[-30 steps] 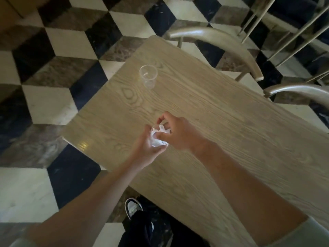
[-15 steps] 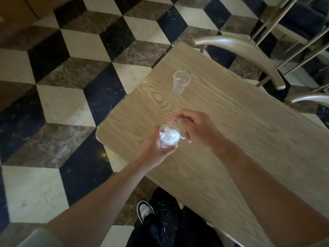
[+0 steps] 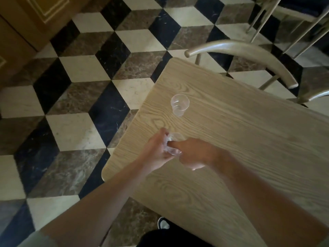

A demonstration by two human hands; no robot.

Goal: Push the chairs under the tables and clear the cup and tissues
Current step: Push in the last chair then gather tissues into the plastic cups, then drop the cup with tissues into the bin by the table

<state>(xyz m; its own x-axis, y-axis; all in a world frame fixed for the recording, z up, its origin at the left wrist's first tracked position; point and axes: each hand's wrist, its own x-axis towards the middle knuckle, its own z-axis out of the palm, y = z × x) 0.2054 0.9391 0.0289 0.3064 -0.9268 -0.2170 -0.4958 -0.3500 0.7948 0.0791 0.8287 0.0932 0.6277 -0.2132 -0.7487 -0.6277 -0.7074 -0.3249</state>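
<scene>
Over the near left part of the light wooden table (image 3: 249,139), my left hand (image 3: 156,152) grips a clear plastic cup (image 3: 175,139) that has white tissue (image 3: 167,142) stuffed in it. My right hand (image 3: 192,154) is beside it, its index finger poking into the cup's mouth onto the tissue and its other fingers curled. A second clear plastic cup (image 3: 179,105) stands upright and empty farther along the table, apart from both hands.
A chair with a curved metal backrest (image 3: 249,50) stands at the table's far side, another backrest (image 3: 318,95) at the right edge. More chair legs (image 3: 258,18) are beyond. Checkered marble floor (image 3: 89,104) lies left, a wooden cabinet (image 3: 26,24) top left.
The view has swung left, so the table sits further right. My right hand went from hovering over the cup to pushing a finger into it; the tissue sits deeper.
</scene>
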